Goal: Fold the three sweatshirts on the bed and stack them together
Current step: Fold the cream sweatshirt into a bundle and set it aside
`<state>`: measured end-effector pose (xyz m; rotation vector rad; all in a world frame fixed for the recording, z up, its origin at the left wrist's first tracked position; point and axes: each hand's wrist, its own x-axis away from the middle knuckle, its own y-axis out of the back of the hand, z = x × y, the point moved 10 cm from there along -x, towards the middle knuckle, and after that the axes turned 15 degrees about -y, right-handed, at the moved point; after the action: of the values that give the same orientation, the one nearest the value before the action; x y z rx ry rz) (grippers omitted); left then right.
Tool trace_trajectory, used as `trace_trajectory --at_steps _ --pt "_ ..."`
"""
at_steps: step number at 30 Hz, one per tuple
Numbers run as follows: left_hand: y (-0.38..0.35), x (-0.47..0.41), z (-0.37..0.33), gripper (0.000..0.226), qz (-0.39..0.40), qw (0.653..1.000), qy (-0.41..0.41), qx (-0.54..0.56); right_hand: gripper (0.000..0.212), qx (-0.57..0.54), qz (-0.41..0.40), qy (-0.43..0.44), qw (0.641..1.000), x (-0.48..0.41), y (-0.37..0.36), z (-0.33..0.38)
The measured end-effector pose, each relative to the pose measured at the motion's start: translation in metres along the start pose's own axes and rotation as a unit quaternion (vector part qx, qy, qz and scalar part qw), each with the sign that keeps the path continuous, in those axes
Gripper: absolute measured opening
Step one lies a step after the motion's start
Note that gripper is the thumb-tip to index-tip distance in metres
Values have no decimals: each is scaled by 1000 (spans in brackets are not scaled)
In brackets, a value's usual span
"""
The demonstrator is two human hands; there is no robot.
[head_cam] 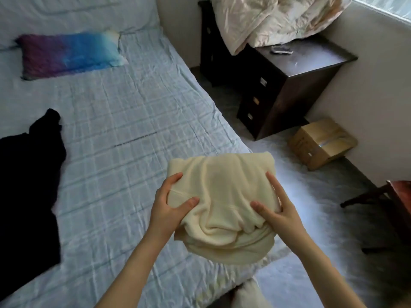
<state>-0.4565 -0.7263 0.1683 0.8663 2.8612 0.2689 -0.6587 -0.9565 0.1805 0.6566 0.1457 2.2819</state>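
Two hands are seen low in the middle of the frame, with one soft bundle held between them. At the far left, a black sweatshirt (29,174) is spread loose on the bed (122,103), not yet folded. In the upper left, a purple and blue pillow (69,54) is laid near the head of the bed. The left hand (171,203) is clamped on the left side of the cream sweatshirt (222,185), with the thumb pressed on top. This sweatshirt is folded into a thick bundle and is held at the right edge of the bed. Whether it is resting there or lifted cannot be told. The right hand (275,207) is clamped on its right side the same way. A third sweatshirt is not seen. In the upper right, dark drawers (289,85) are topped with a pale blanket (273,18), and a cardboard box (322,143) is left on the floor.

The cream sweatshirt is thought to be light, soft and floppy, so the folds could slip open if only one edge is held. It is best held from both sides, with fingers kept under it. The black one is likely just as soft and is best picked up by the shoulders.
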Motion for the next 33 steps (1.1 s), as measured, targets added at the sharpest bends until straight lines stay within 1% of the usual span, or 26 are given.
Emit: trace_trajectory --at_steps 3,6,9,13,17,20,23,25,26,27,28,29,30,31,32,33 --pt "-29 -56 22 74 -25 999 22 0 80 25 30 -2 999 -85 9 14" --pt "-64 -126 55 68 -68 997 47 13 79 46 71 5 996 -196 10 25" --pt "-97 -207 102 65 -95 992 66 45 81 58 84 3 995 -311 1 23" --pt "-129 -303 188 68 -135 986 71 71 84 67 106 30 992 -453 -33 9" --pt "-165 -361 289 75 -149 983 77 78 83 65 122 41 990 -556 -69 -41" --pt "-179 -368 344 81 -170 984 44 34 84 62 128 50 989 -594 -81 -81" --pt "-183 -362 357 83 -162 987 8 -5 83 69 139 85 984 -600 -84 -91" --pt "-181 -359 353 83 -155 987 17 -35 82 96 139 99 981 -594 -81 -81" --pt "-179 -357 348 83 -154 985 34 -73 81 133 122 106 978 -589 -77 -71" --pt "-174 -355 341 83 -153 977 57 -139 78 188 84 116 972 -585 -70 -58" --pt "-167 -354 331 84 -149 959 74 -229 75 245 35 142 958 -580 -65 -40" --pt "-163 -354 316 86 -140 933 66 -325 71 292 -14 194 937 -570 -64 -17" --pt "-164 -359 299 89 -121 909 34 -398 68 322 -47 256 910 -559 -70 7" --pt "-172 -367 285 92 -87 893 -12 -442 66 347 -61 312 882 -550 -83 26" --pt "-182 -376 275 94 -36 883 -51 -466 64 382 -57 347 855 -547 -101 37" --pt "-194 -385 271 96 20 877 -82 -473 62 423 -39 352 834 -549 -118 37"
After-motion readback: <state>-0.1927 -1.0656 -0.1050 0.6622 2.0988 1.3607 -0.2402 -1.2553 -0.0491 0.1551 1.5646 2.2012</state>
